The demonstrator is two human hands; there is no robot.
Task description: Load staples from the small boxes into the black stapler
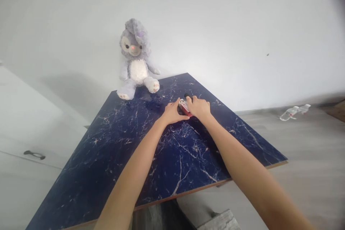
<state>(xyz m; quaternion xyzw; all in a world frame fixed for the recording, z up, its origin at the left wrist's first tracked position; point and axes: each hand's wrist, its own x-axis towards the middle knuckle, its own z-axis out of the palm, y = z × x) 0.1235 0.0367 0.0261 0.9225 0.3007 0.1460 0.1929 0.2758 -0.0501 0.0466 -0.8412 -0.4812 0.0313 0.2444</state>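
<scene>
A small red-and-white box lies low over the blue table, between my two hands. My left hand curves around its left and near sides, thumb along the near edge and fingers at the far left. From the right, my right hand closes over the box, covering that side of it. A small black thing shows just beyond the right fingers; its kind cannot be made out, nor whether the hand touches it.
The dark blue marble-patterned table meets a pale wall. A grey plush toy sits at its far left edge. Clear plastic items lie on the floor at right. A white cabinet with a dark handle stands at left.
</scene>
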